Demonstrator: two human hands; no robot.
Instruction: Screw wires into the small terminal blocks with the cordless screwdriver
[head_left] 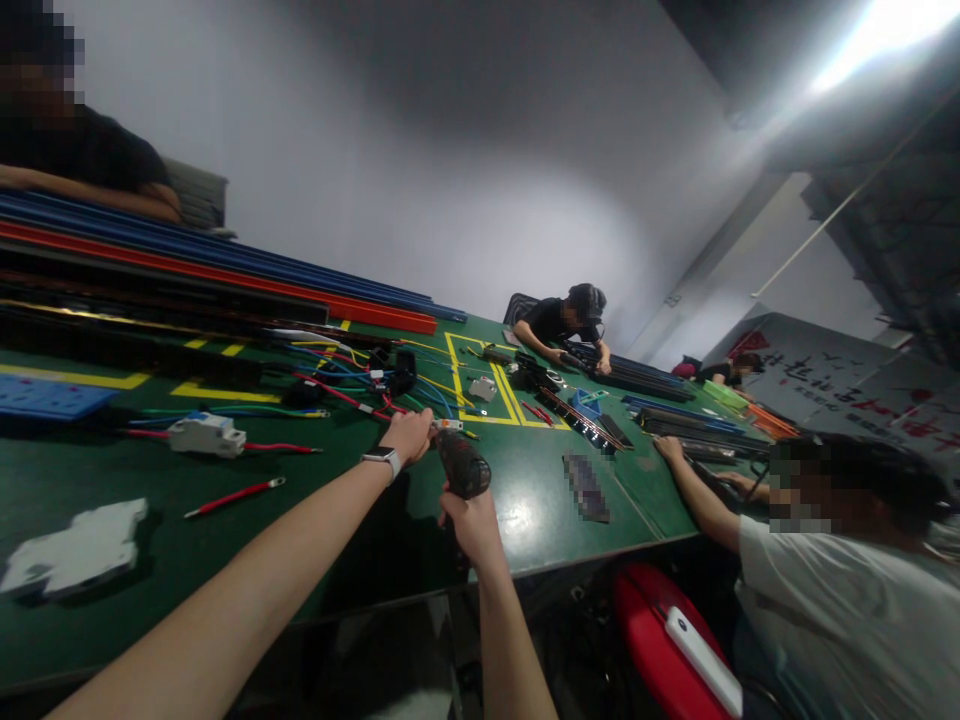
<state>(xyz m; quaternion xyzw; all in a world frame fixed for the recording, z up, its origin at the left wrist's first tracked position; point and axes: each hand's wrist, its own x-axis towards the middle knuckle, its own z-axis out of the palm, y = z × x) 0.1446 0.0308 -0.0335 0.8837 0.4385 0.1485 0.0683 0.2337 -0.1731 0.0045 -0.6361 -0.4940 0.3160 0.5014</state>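
My right hand [466, 517] grips a dark cordless screwdriver [461, 463] by its handle, its nose pointing away over the green table [315, 560]. My left hand [409, 433], with a white watch on the wrist, is closed around a small white part [448, 425] right at the tool's tip. Red, blue and green wires [352, 385] lie just beyond both hands. What the fingers pinch is mostly hidden.
A white circuit breaker [206, 434] and a loose red wire [234, 495] lie to the left, a white flat piece [75, 548] nearer. Long red, blue and black rails [225, 280] line the far left. Three other people work around the table; a red case [667, 640] sits below.
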